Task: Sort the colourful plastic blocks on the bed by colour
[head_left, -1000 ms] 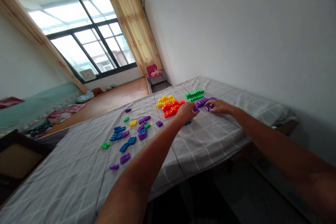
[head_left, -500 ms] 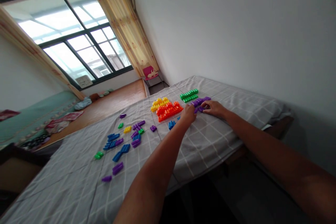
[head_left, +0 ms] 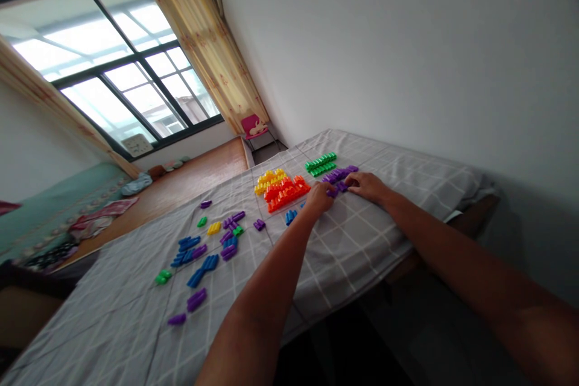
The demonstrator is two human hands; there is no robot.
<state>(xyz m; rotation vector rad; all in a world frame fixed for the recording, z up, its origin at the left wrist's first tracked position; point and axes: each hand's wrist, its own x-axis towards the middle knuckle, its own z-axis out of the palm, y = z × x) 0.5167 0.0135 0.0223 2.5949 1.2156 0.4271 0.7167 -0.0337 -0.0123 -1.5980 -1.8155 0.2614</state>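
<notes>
My left hand [head_left: 322, 196] and my right hand [head_left: 367, 186] face each other low over the cloth. Between their fingertips lie short purple plastic building blocks [head_left: 341, 187], pinched from both sides. Just behind them is a longer row of joined purple blocks [head_left: 340, 174]. Two rows of green blocks [head_left: 321, 164] sit farther back. To the left of my left hand are stacked orange-red blocks [head_left: 286, 193] and yellow blocks [head_left: 270, 181]. Blue blocks [head_left: 291, 217] lie beside my left forearm, which partly hides others.
The grey checked cloth [head_left: 357, 235] covers the table. Scattered on its left side are blue blocks [head_left: 203, 270], purple blocks [head_left: 196, 300], green blocks [head_left: 163, 277] and a yellow piece [head_left: 214, 228]. A white wall [head_left: 398, 60] rises behind; a pink chair [head_left: 254, 125] stands beyond.
The view has shifted slightly, so the blocks appear a little farther left. My left hand's fingers have drawn in around the purple pieces; both hands stay at the same spot.
</notes>
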